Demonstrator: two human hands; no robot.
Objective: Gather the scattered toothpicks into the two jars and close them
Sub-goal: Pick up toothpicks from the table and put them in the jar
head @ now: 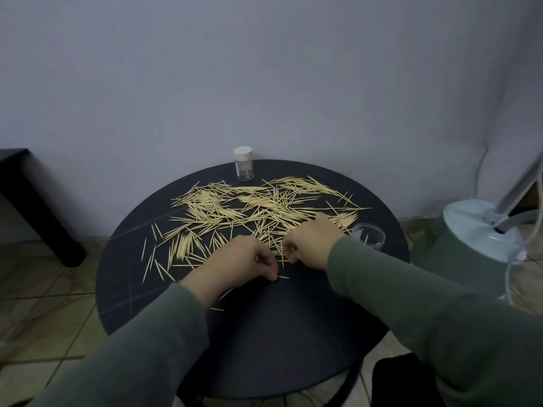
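Observation:
Many pale wooden toothpicks (252, 210) lie scattered over the far half of a round dark table (264, 333). A clear jar with a white lid (243, 163) stands upright at the table's far edge, a few toothpicks inside. A second clear jar (368, 235), open, sits at the right with one toothpick in it. My left hand (235, 267) has its fingers curled, pinching a toothpick at the pile's near edge. Just to its right, my right hand (311, 245) pinches toothpicks with curled fingers. The two hands are almost touching.
A pale green upturned bucket-like object (470, 245) with cables stands right of the table. A dark bench or low table (32, 198) is at the left by the wall. Tiled floor surrounds the table, and a wall rises just behind it.

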